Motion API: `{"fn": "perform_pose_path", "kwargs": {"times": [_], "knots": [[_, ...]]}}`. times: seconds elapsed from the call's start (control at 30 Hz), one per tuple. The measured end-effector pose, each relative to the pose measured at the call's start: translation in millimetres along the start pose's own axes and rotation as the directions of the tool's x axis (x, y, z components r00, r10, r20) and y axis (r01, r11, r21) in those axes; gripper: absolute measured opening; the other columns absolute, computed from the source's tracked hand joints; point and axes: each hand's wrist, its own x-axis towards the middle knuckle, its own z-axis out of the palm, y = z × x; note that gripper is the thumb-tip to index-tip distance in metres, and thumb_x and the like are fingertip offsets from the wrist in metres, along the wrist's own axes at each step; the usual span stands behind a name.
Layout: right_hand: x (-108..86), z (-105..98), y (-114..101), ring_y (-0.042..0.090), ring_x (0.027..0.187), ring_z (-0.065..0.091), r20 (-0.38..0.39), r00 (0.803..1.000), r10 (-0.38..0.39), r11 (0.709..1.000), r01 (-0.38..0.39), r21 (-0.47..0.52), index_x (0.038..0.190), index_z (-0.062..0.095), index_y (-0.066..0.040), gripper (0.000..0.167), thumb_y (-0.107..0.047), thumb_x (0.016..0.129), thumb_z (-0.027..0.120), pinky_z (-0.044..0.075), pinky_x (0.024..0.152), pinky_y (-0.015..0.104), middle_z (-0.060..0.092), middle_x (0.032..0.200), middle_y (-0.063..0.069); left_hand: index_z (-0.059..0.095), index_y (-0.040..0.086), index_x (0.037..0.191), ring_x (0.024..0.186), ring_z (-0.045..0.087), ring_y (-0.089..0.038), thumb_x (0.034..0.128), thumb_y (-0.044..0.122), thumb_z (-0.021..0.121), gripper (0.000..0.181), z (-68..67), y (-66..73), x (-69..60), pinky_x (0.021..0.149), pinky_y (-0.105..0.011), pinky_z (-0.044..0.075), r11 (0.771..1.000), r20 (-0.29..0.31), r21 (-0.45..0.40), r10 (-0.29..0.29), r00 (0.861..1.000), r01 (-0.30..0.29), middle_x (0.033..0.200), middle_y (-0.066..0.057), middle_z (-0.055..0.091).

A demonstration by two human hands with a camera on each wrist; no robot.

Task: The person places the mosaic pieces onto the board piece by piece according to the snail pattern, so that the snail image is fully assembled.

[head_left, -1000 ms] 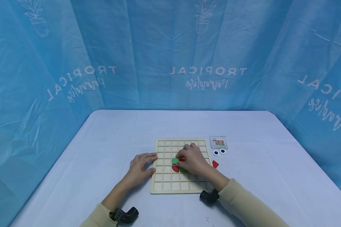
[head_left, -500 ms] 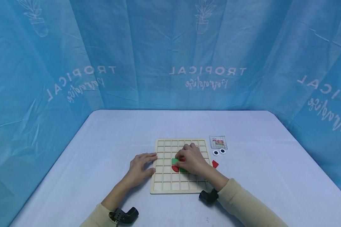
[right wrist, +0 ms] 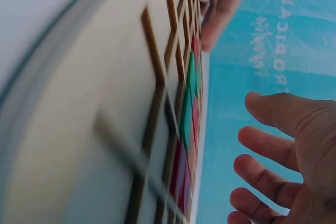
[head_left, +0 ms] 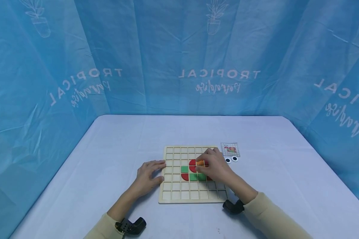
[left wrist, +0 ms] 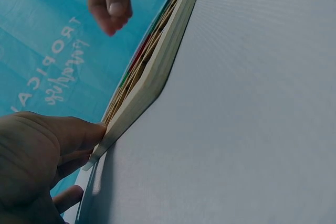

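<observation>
A pale wooden grid board point(head_left: 167, 196) lies on the table, with red, green and orange tiles in its middle cells. My left hand point(head_left: 148, 176) rests at the board's left edge, thumb and fingertips touching it; the left wrist view shows the thumb point(left wrist: 86, 134) on the rim. Over the tiles hovers my right hand point(head_left: 215, 166), its fingers loosely bent and apart in the right wrist view, holding nothing. Beside its fingertips are a red rounded tile point(head_left: 192, 165) and an orange tile point(head_left: 199, 163). A green square point(head_left: 184, 169) sits to their left. The hand hides some cells.
Right of the board lies a small printed pattern card point(head_left: 230, 149). Two white discs with black centres point(head_left: 234, 158) sit just below it, one partly behind the hand. A white cloth covers the table point(head_left: 131, 136); blue curtains point(head_left: 155, 66) stand around it.
My right hand has moved right and slightly away, uncovering red, orange and green tiles. Its forearm now covers where a loose red piece lay beside the board. My left hand stays put.
</observation>
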Motion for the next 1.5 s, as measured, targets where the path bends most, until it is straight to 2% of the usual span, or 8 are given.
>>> {"fn": "perform_pose_path", "kwargs": {"times": [0.33,0.5,0.7,0.8,1.03,1.5], "knots": [[-42.0,-29.0,39.3,0.018,0.098,0.045,-0.013,0.993,0.116,0.993,-0.117,-0.030,0.098,0.073,-0.019,0.025,-0.028,0.076,0.077,0.043,0.074,0.034,0.062,0.098,-0.001,0.060,0.011,0.126,0.135,0.030,-0.032,0.0819,0.009,0.067,0.045,0.4,0.6,-1.0,0.111,-0.060,0.012,1.000,-0.001,-0.001,-0.025,1.000,0.025,0.140,-0.004,0.050],[-63.4,-38.3,55.7,0.018,0.095,0.043,0.023,0.983,0.185,0.981,-0.183,-0.065,0.096,0.073,-0.021,0.024,-0.028,0.073,0.078,0.040,0.071,0.030,0.062,0.097,-0.001,0.060,0.011,0.126,0.135,0.030,-0.032,0.0824,0.009,0.067,0.045,0.1,0.4,-0.4,0.111,-0.060,0.012,1.000,0.001,0.000,-0.012,1.000,0.012,0.141,-0.005,0.050],[-81.9,-48.4,74.6,0.019,0.099,0.045,0.088,0.968,0.233,0.971,-0.228,-0.064,0.097,0.073,-0.021,0.027,-0.025,0.070,0.080,0.048,0.075,0.034,0.062,0.100,0.000,0.059,0.010,0.127,0.135,0.030,-0.032,0.0827,0.009,0.067,0.045,-0.7,1.3,0.7,0.111,-0.059,0.011,1.000,0.000,-0.005,-0.005,1.000,0.005,0.141,-0.005,0.049],[-88.6,-51.6,82.0,0.019,0.099,0.045,0.126,0.965,0.230,0.972,-0.221,-0.080,0.096,0.073,-0.022,0.027,-0.022,0.070,0.080,0.048,0.075,0.034,0.062,0.100,0.000,0.060,0.011,0.127,0.135,0.031,-0.033,0.0823,0.009,0.068,0.045,0.3,0.9,0.7,0.111,-0.059,0.012,1.000,-0.002,0.002,-0.012,1.000,0.012,0.141,-0.005,0.050],[-98.0,-52.5,91.3,0.016,0.099,0.044,0.189,0.960,0.204,0.978,-0.192,-0.083,0.094,0.070,-0.032,0.029,-0.024,0.068,0.082,0.046,0.078,0.033,0.059,0.100,-0.006,0.060,0.011,0.126,0.135,0.030,-0.032,0.0815,0.008,0.068,0.045,1.0,1.4,0.5,0.112,-0.059,0.012,1.000,-0.008,0.003,-0.018,1.000,0.018,0.141,-0.005,0.050],[-89.2,-42.1,83.2,0.010,0.097,0.038,0.224,0.971,0.078,0.997,-0.072,-0.033,0.096,0.070,-0.037,0.032,-0.027,0.068,0.082,0.042,0.075,0.026,0.054,0.095,-0.015,0.061,0.011,0.125,0.134,0.031,-0.032,0.0809,0.007,0.067,0.045,0.8,1.9,0.2,0.111,-0.059,0.011,1.000,-0.008,-0.003,-0.009,1.000,0.009,0.140,-0.005,0.051]]}}
